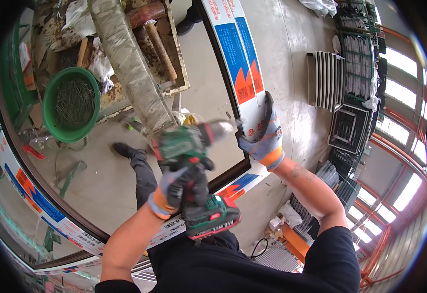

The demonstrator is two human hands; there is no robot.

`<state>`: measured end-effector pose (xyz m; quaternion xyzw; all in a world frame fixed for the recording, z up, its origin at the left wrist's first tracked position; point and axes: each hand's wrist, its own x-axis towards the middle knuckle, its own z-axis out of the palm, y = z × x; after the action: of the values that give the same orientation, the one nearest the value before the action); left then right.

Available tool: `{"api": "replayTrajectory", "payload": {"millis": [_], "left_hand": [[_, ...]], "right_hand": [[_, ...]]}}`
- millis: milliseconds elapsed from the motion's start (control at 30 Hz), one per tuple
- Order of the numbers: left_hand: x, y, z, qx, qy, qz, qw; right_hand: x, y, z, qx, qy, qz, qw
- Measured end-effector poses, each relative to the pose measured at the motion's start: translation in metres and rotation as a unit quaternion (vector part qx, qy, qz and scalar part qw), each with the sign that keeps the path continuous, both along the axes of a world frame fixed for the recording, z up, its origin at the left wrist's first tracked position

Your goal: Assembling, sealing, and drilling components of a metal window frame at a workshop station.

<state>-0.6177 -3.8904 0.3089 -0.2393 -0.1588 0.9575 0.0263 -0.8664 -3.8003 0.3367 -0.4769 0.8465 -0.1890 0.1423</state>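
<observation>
My left hand (168,193), in a grey and orange work glove, is closed round the grip of a green and black cordless drill (181,146). The drill's front end is blurred and points right, toward the frame bar. A large dark metal frame (229,83) has white, blue and orange protective film on its faces. At the frame's right bar, my gloved right hand (264,139) grips the edge, with the thumb on the inner side and the fingers along the outer side. Whether the drill's tip touches the bar cannot be made out.
A green bowl (71,105) of long nails or screws sits on a worn workbench (183,73) at the far left. A film-wrapped beam (133,63) and a wooden-handled hammer (159,51) lie there too. Stacked profiles (325,80) and racks (357,63) stand right. Red-handled pliers (33,152) are left.
</observation>
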Motion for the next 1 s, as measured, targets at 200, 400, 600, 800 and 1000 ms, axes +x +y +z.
{"api": "replayTrajectory", "payload": {"millis": [200,400,600,800,1000], "left_hand": [[-0.009,0.039,0.02,-0.147,-0.003,-0.036,0.988],[0.025,0.03,0.052,-0.178,-0.071,0.037,0.981],[0.105,0.077,0.08,-0.213,-0.097,0.131,0.963],[0.183,0.16,0.119,-0.292,-0.121,0.216,0.924],[0.231,0.265,0.119,-0.428,-0.072,0.17,0.884]], "right_hand": [[-0.01,0.005,0.02,-0.028,-0.006,0.029,0.999],[-0.012,0.018,0.038,-0.024,0.005,-0.002,1.0],[0.007,0.04,0.06,-0.024,0.02,-0.013,0.999],[0.024,0.069,0.073,-0.045,0.048,0.01,0.998],[0.005,0.124,0.062,-0.147,0.112,0.001,0.983]]}}
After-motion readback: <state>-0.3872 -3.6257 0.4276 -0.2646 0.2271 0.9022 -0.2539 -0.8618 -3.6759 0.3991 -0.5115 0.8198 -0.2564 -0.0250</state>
